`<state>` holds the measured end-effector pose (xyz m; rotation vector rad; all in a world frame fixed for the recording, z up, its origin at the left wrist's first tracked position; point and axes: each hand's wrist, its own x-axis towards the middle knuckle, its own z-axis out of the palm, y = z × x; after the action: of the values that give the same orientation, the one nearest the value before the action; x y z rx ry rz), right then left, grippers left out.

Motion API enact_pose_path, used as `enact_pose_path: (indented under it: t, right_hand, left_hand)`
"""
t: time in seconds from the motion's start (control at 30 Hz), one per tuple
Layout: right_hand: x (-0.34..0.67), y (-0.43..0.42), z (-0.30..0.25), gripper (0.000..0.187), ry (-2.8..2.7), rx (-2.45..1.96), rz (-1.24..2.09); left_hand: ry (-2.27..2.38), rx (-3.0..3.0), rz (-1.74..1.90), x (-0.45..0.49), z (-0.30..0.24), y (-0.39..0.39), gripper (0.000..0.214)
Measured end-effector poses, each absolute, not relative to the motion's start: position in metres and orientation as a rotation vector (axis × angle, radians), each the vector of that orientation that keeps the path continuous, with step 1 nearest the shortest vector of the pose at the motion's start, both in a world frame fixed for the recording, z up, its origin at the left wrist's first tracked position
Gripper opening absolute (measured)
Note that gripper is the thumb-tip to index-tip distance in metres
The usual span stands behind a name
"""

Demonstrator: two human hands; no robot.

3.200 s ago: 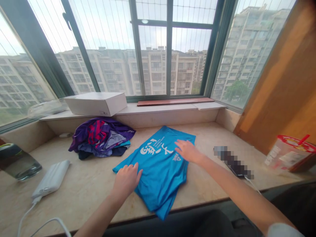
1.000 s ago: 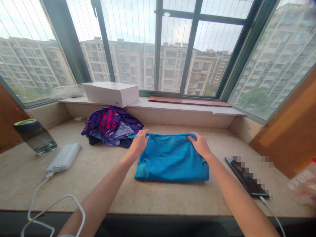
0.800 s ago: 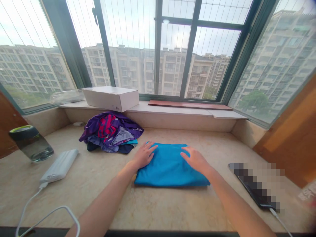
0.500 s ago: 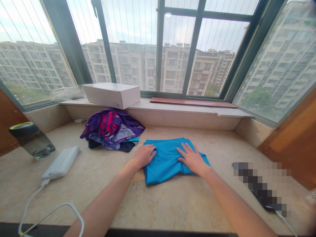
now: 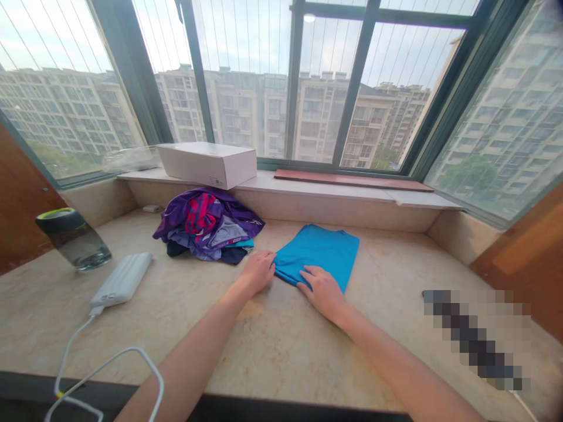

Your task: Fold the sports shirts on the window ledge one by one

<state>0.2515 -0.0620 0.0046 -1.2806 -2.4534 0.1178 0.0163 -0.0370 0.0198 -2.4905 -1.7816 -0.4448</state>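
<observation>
A blue folded garment (image 5: 329,249) lies on the stone counter in front of me, its far edge toward the window. At its left corner is my left hand (image 5: 259,271), fingers curled together on the cloth edge. My right hand (image 5: 324,292) rests on the near edge, fingers stretched over the fabric and thumb apart. Left of the garment sits a crumpled heap of purple, red and grey clothes (image 5: 209,225), close beyond my left hand.
A water bottle (image 5: 74,239) and a white power bank (image 5: 122,279) with a cable (image 5: 132,350) are at the left. A white box (image 5: 206,164) and a reddish board (image 5: 352,180) rest on the window ledge. A blurred-out dark object (image 5: 475,340) lies at the right.
The blue garment has turned and shifted away from me, with its near edge now angled. My left hand's fingers have closed at its corner; my right hand has moved down to the near edge.
</observation>
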Motion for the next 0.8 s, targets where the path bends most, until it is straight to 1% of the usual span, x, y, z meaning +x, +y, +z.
enact_pose_path:
  t: [0.07, 0.17, 0.33, 0.47, 0.53, 0.67, 0.73, 0.8]
  right_hand:
    - [0.253, -0.062, 0.003, 0.031, -2.437, -1.294, 0.107]
    - [0.259, -0.06, 0.002, 0.026, -2.375, -1.298, 0.128]
    - [0.264, -0.06, 0.003, 0.024, -2.25, -1.156, 0.114]
    - [0.274, -0.067, 0.009, 0.024, -2.431, -0.99, 0.16]
    - [0.285, -0.07, 0.014, 0.027, -2.553, -0.992, 0.26]
    - [0.317, -0.073, 0.024, 0.058, -2.657, -1.062, 0.612]
    - [0.333, -0.071, 0.025, 0.06, -2.631, -1.105, 0.783]
    - [0.347, -0.07, 0.023, 0.053, -2.569, -1.137, 0.898]
  left_hand:
    - [-1.809, -2.501, -0.424, 0.016, 0.02, -0.037, 0.034]
    - [-1.812, -2.541, -0.396, 0.015, 0.02, -0.038, 0.04]
    - [-1.845, -2.571, -0.327, 0.018, 0.024, -0.042, 0.051]
    - [-1.86, -2.571, -0.256, 0.02, 0.027, -0.043, 0.05]
    - [-1.833, -2.568, -0.235, 0.02, 0.028, -0.042, 0.044]
    - [-1.751, -2.545, -0.255, 0.017, 0.032, -0.044, 0.036]
    - [-1.678, -2.544, -0.277, 0.017, 0.033, -0.047, 0.033]
    - [-1.553, -2.604, -0.324, 0.017, 0.034, -0.051, 0.033]
